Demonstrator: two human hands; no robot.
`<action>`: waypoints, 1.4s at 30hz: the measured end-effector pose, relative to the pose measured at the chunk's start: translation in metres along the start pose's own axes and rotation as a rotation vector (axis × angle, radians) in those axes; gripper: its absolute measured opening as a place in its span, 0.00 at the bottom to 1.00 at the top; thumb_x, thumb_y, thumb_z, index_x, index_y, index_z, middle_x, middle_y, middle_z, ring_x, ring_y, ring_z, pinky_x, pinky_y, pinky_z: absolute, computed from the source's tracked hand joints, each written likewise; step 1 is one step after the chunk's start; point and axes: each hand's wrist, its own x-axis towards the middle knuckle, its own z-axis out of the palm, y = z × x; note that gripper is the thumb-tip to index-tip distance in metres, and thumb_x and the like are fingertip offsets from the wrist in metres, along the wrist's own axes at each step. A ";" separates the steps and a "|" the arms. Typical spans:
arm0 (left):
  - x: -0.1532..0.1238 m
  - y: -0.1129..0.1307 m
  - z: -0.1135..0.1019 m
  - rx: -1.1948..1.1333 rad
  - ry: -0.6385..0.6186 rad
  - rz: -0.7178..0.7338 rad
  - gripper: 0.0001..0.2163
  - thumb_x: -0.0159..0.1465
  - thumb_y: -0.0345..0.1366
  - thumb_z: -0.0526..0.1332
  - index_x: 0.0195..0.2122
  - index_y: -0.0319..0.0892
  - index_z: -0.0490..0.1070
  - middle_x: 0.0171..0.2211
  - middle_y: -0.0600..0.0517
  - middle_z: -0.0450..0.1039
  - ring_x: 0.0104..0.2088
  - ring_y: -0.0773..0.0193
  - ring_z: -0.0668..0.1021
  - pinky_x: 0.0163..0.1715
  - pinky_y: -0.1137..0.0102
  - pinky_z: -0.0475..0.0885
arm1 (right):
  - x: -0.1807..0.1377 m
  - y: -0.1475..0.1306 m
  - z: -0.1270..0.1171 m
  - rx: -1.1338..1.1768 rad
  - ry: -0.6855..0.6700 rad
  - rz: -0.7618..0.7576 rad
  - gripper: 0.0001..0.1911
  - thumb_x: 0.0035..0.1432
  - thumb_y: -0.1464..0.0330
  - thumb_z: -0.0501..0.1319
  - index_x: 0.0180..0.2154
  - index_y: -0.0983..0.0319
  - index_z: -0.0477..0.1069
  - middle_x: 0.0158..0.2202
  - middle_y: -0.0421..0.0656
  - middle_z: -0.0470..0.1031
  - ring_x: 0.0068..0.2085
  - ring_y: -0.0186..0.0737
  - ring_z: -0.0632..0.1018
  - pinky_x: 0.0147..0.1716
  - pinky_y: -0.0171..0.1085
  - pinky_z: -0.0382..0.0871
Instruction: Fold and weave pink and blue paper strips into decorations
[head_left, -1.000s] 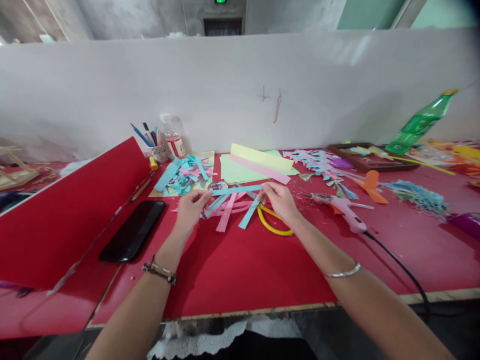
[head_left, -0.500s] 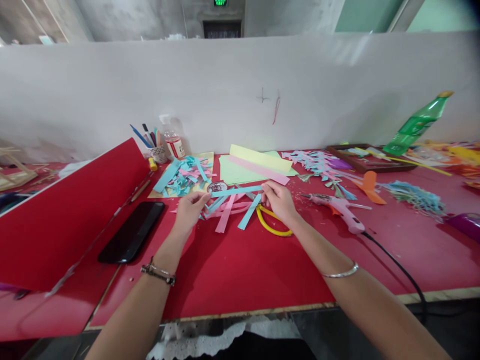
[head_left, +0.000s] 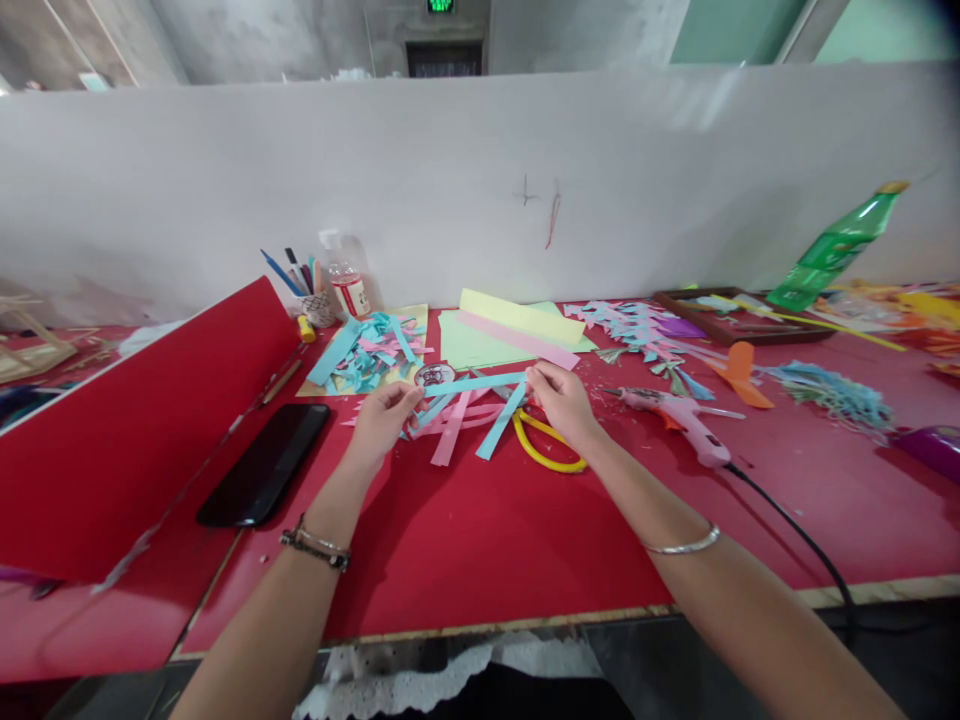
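Observation:
A blue paper strip [head_left: 474, 383] stretches level between my two hands, just above the table. My left hand [head_left: 381, 418] pinches its left end, and my right hand [head_left: 559, 398] pinches the other end. Below the strip lie loose pink paper strips [head_left: 450, 434] and more blue strips, partly hidden by the held one. Right of these, close to my right hand, are yellow-handled scissors [head_left: 551, 463]; their blades are mostly covered by paper. A round badge with a dark drawing [head_left: 434, 375] lies just behind the held strip.
Left stand a red board [head_left: 150, 430] and a black phone [head_left: 264, 465]. Behind are cut paper pieces [head_left: 367, 355], a pen cup [head_left: 318, 308] and coloured sheets [head_left: 480, 345]. A pink glue gun [head_left: 686, 420] with its cord, a tray [head_left: 787, 333] and a green bottle [head_left: 832, 250] are right.
Very little differs. Both hands still hold the blue strip at its ends; my right hand has shifted very slightly to the right.

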 end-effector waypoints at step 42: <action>-0.019 0.007 0.026 -0.737 -0.314 -0.296 0.09 0.58 0.37 0.54 0.27 0.37 0.67 0.16 0.58 0.59 0.14 0.77 0.62 0.15 0.80 0.60 | -0.018 -0.013 0.043 -0.838 -0.584 -0.554 0.14 0.57 0.74 0.47 0.43 0.61 0.66 0.51 0.52 0.58 0.47 0.46 0.66 0.39 0.42 0.61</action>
